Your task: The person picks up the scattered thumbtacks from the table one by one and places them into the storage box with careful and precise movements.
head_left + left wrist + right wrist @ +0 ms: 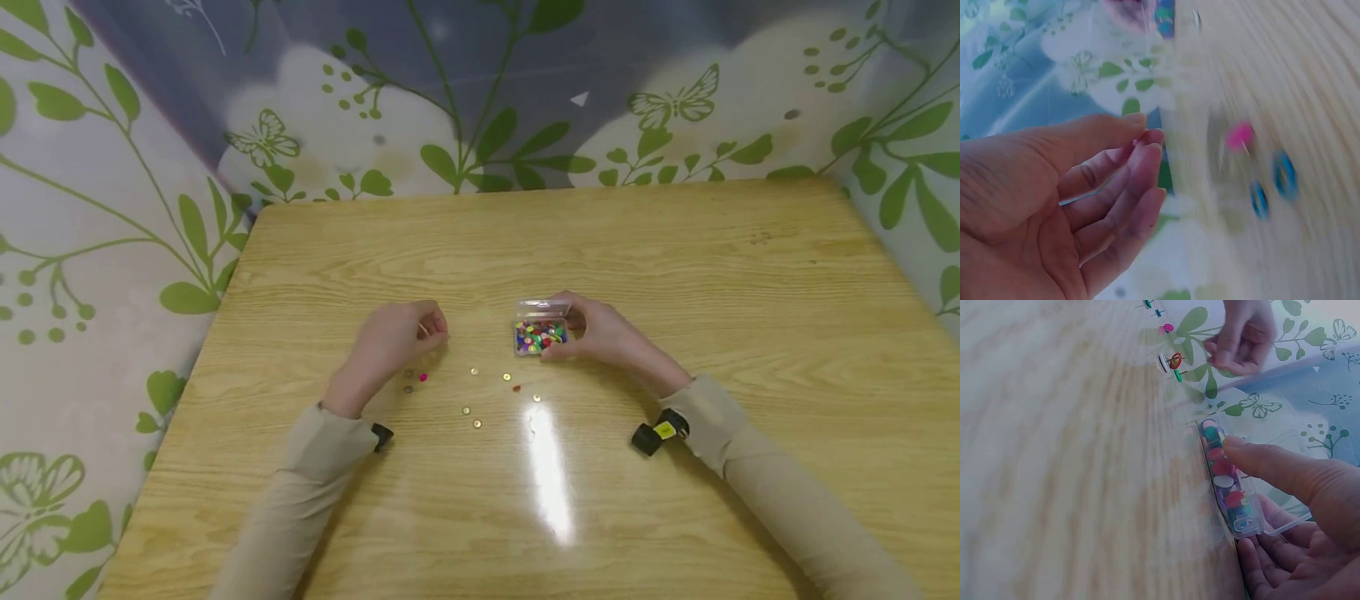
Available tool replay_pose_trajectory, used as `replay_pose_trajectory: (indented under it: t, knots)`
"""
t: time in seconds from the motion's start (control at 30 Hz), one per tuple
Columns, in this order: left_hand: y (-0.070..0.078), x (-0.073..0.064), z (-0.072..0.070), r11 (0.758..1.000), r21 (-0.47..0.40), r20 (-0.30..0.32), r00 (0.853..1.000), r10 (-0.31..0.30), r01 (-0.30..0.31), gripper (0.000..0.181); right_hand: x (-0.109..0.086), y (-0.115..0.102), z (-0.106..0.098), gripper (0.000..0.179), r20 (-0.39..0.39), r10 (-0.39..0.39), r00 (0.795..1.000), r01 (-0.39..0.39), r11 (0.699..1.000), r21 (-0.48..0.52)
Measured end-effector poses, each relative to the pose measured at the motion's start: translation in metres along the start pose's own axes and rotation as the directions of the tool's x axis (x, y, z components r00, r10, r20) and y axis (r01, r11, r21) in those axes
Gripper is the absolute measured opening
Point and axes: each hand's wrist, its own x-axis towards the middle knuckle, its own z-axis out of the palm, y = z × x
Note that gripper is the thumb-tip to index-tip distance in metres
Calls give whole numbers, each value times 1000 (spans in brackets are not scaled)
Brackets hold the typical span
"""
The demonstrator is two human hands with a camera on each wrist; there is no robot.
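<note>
My right hand [600,329] grips a small clear plastic box [1241,526] of colourful thumbtacks [1224,481], thumb along the near side and fingers behind. Its hinged lid [543,309] stands raised at the back. To the left, my left hand [397,333] hovers over the table with thumb and index tips together and the other fingers loosely bent [1125,222]. I cannot tell whether a tack is between those tips. Below it lie a pink thumbtack [423,377] and two dull ones, blue in the left wrist view [1285,175].
Several gold-looking thumbtacks [507,377] and a small red one [517,387] are scattered on the wooden table [675,250] between the hands. A bright light reflection [549,475] runs down the near side. Leaf-patterned covering [480,100] borders the table's back and sides.
</note>
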Motion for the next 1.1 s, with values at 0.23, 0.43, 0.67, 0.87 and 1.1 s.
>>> replay_pose_trajectory:
  t: [0.23,0.43,0.67,0.87,1.1]
  knots:
    - [34,22,12,992,-24,-20,993,120,-121,8,-1,-1,0,75,9,-3,1000,3,1000,5]
    - [57,34,18,981,-44,-25,982,187,-188,7,-1,-1,-1,73,10,-16,1000,16,1000,6]
    - [56,32,19,984,-70,-42,986,160,-163,13,0,-1,-2,72,8,-18,1000,18,1000,1]
    - [30,16,4,991,-91,-65,994,90,-95,15,0,0,-1,73,9,-6,1000,7,1000,-19]
    - [-6,-13,-14,998,-64,35,999,-1,4,7,1,-1,0,75,5,11,1000,-11,1000,-9]
